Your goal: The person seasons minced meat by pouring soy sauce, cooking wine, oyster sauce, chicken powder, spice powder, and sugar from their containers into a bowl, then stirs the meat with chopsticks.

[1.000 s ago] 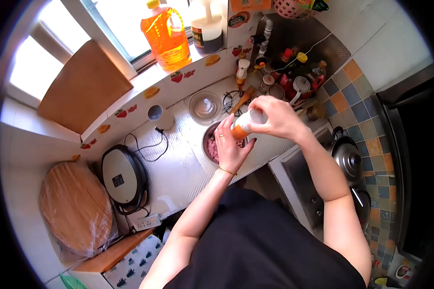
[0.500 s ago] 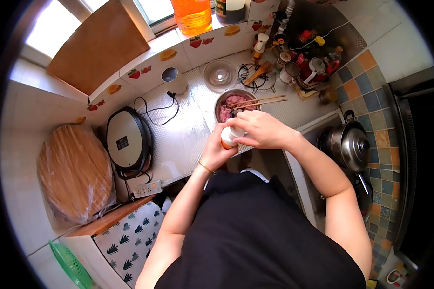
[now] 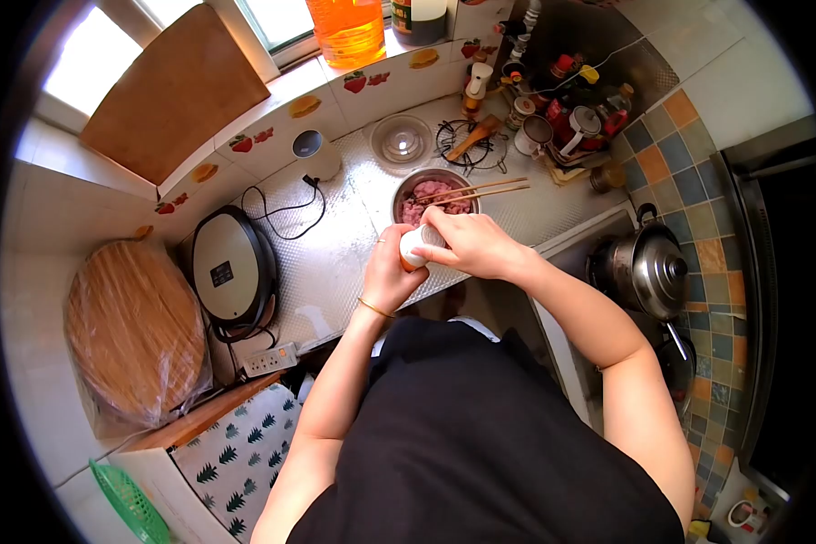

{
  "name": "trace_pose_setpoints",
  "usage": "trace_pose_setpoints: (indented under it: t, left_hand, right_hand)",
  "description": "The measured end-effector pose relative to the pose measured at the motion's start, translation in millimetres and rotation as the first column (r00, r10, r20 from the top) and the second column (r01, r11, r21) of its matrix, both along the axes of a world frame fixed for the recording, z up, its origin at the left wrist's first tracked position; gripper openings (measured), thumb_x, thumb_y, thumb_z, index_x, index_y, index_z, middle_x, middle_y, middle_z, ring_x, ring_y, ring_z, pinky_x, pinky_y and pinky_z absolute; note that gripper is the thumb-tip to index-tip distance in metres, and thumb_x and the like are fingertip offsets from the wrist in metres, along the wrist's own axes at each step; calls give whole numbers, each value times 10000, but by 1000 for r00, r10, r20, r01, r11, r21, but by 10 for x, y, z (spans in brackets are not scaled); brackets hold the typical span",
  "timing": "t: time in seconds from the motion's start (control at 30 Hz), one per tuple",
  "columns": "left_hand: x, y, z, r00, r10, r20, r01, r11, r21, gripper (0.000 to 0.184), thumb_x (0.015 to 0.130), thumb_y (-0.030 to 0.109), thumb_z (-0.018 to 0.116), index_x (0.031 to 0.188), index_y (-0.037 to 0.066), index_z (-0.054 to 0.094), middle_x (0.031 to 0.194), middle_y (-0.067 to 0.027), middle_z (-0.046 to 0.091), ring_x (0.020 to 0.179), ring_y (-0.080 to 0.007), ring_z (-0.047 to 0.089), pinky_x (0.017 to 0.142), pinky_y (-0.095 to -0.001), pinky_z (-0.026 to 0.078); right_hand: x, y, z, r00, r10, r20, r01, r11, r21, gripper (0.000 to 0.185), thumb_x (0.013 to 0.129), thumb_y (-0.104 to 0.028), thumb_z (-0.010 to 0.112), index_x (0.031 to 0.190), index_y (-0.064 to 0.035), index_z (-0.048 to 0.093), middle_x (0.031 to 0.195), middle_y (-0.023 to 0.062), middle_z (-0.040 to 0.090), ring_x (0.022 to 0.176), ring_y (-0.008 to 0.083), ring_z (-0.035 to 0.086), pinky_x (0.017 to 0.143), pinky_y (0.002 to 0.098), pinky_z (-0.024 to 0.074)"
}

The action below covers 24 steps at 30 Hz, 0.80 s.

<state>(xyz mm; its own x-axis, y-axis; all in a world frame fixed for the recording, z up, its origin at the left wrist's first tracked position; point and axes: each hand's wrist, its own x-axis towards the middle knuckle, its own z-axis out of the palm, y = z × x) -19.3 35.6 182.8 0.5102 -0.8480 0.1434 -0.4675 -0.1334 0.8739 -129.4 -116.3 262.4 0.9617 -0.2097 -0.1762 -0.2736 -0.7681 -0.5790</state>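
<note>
Close to my body, over the counter's front edge, my left hand [image 3: 392,272] is wrapped round a small jar [image 3: 421,243] with a white top and a bit of orange at its lower end. My right hand [image 3: 477,241] is closed on the white top from the other side. Just beyond my hands sits a metal bowl [image 3: 396,201] of pink minced meat [image 3: 433,192]. A pair of chopsticks [image 3: 480,191] rests across it, pointing right. My fingers hide the bowl's near side and part of the jar.
Behind the bowl are a clear glass bowl [image 3: 402,142] and a wire rack [image 3: 471,161] with a wooden spatula [image 3: 474,138]. To the left lies a round electric appliance [image 3: 227,267] with its cord. A lidded pot [image 3: 659,270] stands at right, near several condiment bottles.
My hands have brought the jar slightly farther from my body, towards the bowl, and its white top shows more. The whole view has shifted a little left.
</note>
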Motion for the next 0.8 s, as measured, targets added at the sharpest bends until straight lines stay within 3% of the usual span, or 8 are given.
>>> trace_pose_setpoints:
  t: [0.1,0.13,0.27,0.43,0.57,0.6,0.7,0.8]
  left_hand:
    - [122,-5,32,954,-180,-238,195,980,40,523,645,46,719,1133,33,532,1054,-150,608,1001,-294,614,855,-380,491]
    - [170,-9,70,917,-245,-315,270,962,36,537,644,47,720,1147,31,532,1053,-137,610,1007,-262,612,863,-371,488]
    - [332,-48,104,795,-397,-458,453,891,14,622,637,39,718,1229,35,527,1039,-93,608,1005,-184,585,889,-340,475]
    - [293,-115,155,845,-273,-460,354,930,98,527,660,24,719,1157,42,546,1013,-32,604,960,-150,579,841,-316,488]
    - [195,-171,107,974,-184,-134,201,971,129,527,640,65,753,1115,59,526,1005,-147,613,983,-322,622,845,-390,497]
    - [168,-189,166,985,-162,-60,168,978,121,515,631,74,752,1093,58,525,1011,-177,605,1001,-384,604,843,-407,497]
    - [208,-203,117,985,-166,-42,170,978,122,514,625,92,750,1088,54,532,1009,-183,607,981,-378,608,836,-409,494]
    - [323,-206,134,943,-256,-214,296,938,182,515,614,94,741,1085,50,539,977,-159,612,935,-323,619,822,-387,492]
  right_hand:
    - [-50,-111,-20,946,209,246,-202,978,-54,426,897,-384,620,1136,-53,497,985,156,652,932,348,646,785,465,517]
    - [-50,-144,-15,918,278,281,-267,961,-76,394,853,-217,666,1178,-72,499,1041,116,628,980,325,628,819,424,517]
    - [-53,-189,171,876,467,120,-451,881,-144,560,786,-29,654,1307,-93,458,1224,105,594,1105,323,588,902,427,504]
    - [-84,-189,95,927,148,343,-163,986,16,524,853,-293,684,1273,-55,479,1180,155,612,1047,337,600,873,451,499]
    - [54,-228,73,970,-59,-237,82,992,91,621,882,-578,589,1169,-32,520,964,211,664,915,374,641,808,462,492]
    - [64,-208,6,985,-52,-167,67,994,84,615,901,-610,525,1122,-36,521,820,217,657,818,395,649,761,472,483]
    - [50,-243,-45,992,15,-124,-5,996,84,540,910,-528,572,1150,-47,520,937,196,658,903,382,638,790,470,488]
    - [2,-328,-105,953,210,218,-224,974,42,458,915,-413,613,1192,-62,518,1089,168,633,1000,361,617,830,454,494]
